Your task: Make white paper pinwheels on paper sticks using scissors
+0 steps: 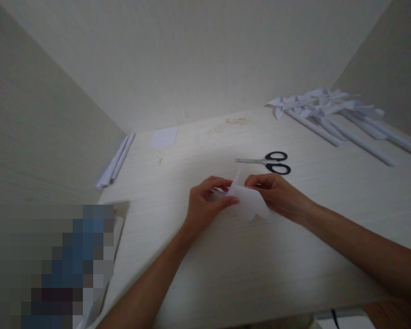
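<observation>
Although the white paper piece [251, 201] is already out of flat, its shaping appears incomplete, judged by the loose, curved near edge and the narrow fold standing up from it toward the far side. It is held at the middle of the bench [198, 283], between both hands, and no paper tube is seen joined to it.

The left hand [208, 194] has its thumb pressed on the paper's near face with the fingers curled behind, a nearly closed grip. The right hand [274, 189] has thumb and forefinger drawn together at the paper's right edge, with the remaining fingers bent inward; it appears to pinch the edge, though the exact contact is small and partly hidden.

Just beyond the hands lie black-handled scissors [264, 161], not in use, blades pointing left. At the far right, several folded paper pinwheel heads [320, 103] are piled with rolled paper tubes [363, 142]; these appear to be the more complete items, but the overlap prevents a count and conceals how heads and tubes are fixed.

At the far left, a flat paper square [163, 137] shows no visible folds and is judged unworked. Further left, rolled white paper [121, 157] rests beside the side panel [55, 100], with no pinwheel head visible on it. Small scraps [160, 158] lie nearer than the square.
</observation>
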A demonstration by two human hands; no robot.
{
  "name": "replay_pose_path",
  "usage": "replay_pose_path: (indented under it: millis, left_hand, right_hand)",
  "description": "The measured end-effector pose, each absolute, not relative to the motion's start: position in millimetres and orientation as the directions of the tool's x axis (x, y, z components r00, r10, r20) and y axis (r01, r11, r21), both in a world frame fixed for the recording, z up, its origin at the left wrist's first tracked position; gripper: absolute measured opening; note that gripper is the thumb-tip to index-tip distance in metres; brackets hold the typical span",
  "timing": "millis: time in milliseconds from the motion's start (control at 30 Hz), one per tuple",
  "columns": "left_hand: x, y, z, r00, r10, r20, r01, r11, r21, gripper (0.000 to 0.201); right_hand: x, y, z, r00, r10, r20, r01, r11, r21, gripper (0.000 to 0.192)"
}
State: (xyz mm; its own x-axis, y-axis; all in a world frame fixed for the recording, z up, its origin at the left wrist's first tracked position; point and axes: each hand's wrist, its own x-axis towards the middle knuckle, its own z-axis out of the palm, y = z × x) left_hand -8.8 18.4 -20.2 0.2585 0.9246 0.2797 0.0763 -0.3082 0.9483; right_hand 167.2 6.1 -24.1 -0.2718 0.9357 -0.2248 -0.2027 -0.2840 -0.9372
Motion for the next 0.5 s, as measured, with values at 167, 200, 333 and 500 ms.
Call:
replay_pose_path:
  millis: [167, 200, 333, 500]
  left_hand:
    - [-7, 17, -23, 0.126, 0.917, 0.379, 0.084, -0.391, 0.917, 0.033]
    - [-7, 16, -24, 0.075, 0.895, 0.439, 0.092, -0.444, 0.891, 0.033]
    - [-5, 9, -24, -0.003, 0.784, 0.621, 0.26, -0.599, 0.758, 0.016]
    - [-2, 4, -22, -0.017, 0.693, 0.72, 0.347, -0.672, 0.655, 0.013]
  right_hand:
    - [164, 5, -22, -0.274, 0.921, -0.278, -0.228, -0.343, -0.911, 0.012]
    - [162, 5, -22, -0.268, 0.915, -0.3, -0.236, -0.365, -0.901, 0.012]
    - [156, 3, -20, -0.238, 0.894, -0.381, -0.33, -0.443, -0.833, 0.01]
    - [150, 1, -17, -0.285, 0.878, -0.385, -0.435, -0.476, -0.764, 0.007]
